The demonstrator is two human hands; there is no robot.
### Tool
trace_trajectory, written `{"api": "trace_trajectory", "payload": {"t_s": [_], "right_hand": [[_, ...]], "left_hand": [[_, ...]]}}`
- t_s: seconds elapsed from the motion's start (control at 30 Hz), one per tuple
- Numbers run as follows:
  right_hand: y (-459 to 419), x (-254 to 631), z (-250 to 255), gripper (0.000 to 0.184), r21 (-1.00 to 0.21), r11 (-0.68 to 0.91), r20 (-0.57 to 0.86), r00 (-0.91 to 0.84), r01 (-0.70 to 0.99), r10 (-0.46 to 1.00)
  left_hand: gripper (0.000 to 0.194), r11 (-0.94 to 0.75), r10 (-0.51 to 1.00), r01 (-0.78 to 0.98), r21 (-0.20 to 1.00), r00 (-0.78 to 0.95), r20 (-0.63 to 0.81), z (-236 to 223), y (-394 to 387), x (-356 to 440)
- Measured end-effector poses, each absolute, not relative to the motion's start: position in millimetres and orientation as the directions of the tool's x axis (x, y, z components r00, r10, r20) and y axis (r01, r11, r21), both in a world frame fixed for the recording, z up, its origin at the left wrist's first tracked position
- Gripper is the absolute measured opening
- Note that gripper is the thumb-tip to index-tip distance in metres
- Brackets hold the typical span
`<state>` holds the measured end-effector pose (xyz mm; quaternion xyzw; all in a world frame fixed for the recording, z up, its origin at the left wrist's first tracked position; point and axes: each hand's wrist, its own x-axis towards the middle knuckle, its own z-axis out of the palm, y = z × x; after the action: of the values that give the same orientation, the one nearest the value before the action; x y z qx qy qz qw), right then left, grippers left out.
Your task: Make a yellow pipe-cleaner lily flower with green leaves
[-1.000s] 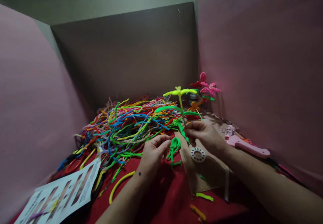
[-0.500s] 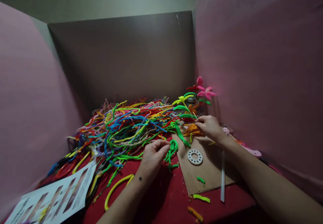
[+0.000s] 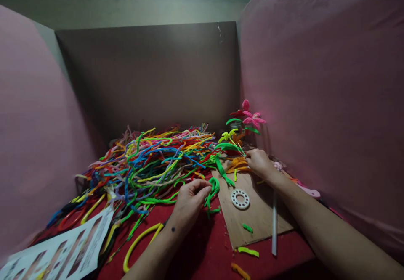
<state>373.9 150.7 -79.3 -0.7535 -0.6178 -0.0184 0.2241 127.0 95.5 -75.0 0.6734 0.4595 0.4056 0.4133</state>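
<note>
At the far side of the cardboard, my right hand [image 3: 260, 163] pinches the thin stem of a yellow pipe cleaner flower [image 3: 227, 136], which leans left with its green leaf [image 3: 227, 146]. My fingers partly hide the stem's lower end. My left hand [image 3: 189, 200] hovers lower, thumb and forefinger brought close together, and nothing shows between them. Just beyond its fingertips lies a looped bunch of green pipe cleaners [image 3: 213, 187]. A white disc with holes [image 3: 240, 199] rests on the cardboard sheet [image 3: 261, 225], between my two hands.
A big tangled heap of coloured pipe cleaners [image 3: 164, 158] fills the back left. Pink flowers [image 3: 253, 119] stand behind my right hand. Yellow-handled scissors [image 3: 132, 246], a printed sheet [image 3: 75, 246], a clear stick [image 3: 274, 229] and cut scraps [image 3: 248, 252] lie on the red cloth [image 3: 195, 259].
My right hand has carried the yellow flower away from me and lowered it toward the back of the cardboard, near the other flowers. My left hand has hardly moved. The view has shifted slightly.
</note>
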Motion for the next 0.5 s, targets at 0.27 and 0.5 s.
{"api": "trace_trajectory", "payload": {"t_s": [0.27, 0.5], "right_hand": [[158.6, 377.9, -84.5, 0.021, -0.287, -0.184, 0.312, 0.273, 0.940, 0.910], [158.5, 375.7, -84.3, 0.027, -0.265, -0.207, 0.361, 0.296, 0.942, 0.884]], "left_hand": [[0.021, -0.244, 0.949, 0.286, 0.927, 0.266, 0.167, -78.6, 97.5, 129.4], [0.021, -0.225, 0.953, 0.266, 0.937, 0.262, 0.154, -78.4, 95.5, 129.7]]}}
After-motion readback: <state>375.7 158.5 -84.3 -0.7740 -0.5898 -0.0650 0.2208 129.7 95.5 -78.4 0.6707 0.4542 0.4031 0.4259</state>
